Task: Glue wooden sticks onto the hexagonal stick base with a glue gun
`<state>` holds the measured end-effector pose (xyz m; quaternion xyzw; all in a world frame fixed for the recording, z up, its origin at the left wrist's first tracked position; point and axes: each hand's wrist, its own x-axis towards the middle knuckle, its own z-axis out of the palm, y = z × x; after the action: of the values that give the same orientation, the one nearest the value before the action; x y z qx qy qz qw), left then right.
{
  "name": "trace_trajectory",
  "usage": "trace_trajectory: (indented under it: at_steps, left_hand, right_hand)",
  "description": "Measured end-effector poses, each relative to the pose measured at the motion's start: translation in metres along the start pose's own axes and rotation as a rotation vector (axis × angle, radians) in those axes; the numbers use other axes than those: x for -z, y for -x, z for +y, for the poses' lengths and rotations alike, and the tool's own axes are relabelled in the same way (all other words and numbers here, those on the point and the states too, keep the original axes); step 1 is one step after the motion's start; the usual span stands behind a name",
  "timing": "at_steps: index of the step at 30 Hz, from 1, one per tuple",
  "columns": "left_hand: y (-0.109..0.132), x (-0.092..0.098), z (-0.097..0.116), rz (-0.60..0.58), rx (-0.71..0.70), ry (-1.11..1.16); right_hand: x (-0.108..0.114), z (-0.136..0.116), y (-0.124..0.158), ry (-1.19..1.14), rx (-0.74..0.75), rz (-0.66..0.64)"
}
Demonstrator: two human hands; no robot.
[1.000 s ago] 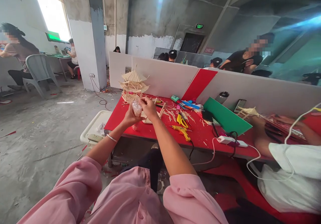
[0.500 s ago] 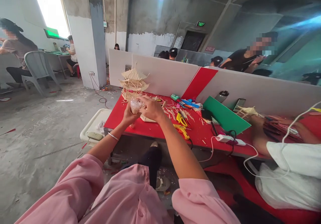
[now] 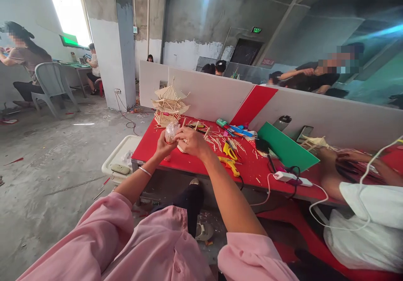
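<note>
A small clear plastic bag of thin wooden sticks (image 3: 171, 131) stands upright in my left hand (image 3: 163, 147), whose fingers wrap round its lower part. My right hand (image 3: 191, 141) is at the bag's right side, fingers bent and pinched together against the plastic; its fingertips are partly hidden. Behind the bag stands a tiered pagoda model (image 3: 170, 102) made of pale sticks. Under and beside my right hand, a partly hidden stick frame with upright posts (image 3: 206, 133) rests on the red table (image 3: 201, 165).
Loose sticks (image 3: 217, 142) lie scattered on the table. Right of them are a yellow glue gun (image 3: 231, 165), yellow-handled scissors (image 3: 229, 150), a green board (image 3: 286, 147) and a white power strip (image 3: 291, 178). A white partition (image 3: 204, 86) borders the back. At right, a co-worker's white sleeve (image 3: 371, 201) shows.
My right hand has moved from the bag's top to its side, and more of the crumpled plastic top shows. My left hand still holds the bag. The view has shifted slightly.
</note>
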<state>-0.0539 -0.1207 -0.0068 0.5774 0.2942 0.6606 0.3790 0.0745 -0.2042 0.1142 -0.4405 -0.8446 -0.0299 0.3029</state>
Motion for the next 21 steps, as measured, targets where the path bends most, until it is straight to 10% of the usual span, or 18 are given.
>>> trace_trajectory:
  at_steps: [8, 21]
  left_hand:
    - [0.011, -0.003, -0.016, 0.007, 0.067, -0.025]
    - [0.024, 0.006, -0.039, -0.016, 0.066, -0.092]
  right_hand:
    - [-0.005, 0.010, -0.009, 0.002, -0.317, 0.052]
    - [-0.041, 0.011, -0.005, -0.123, -0.366, 0.193]
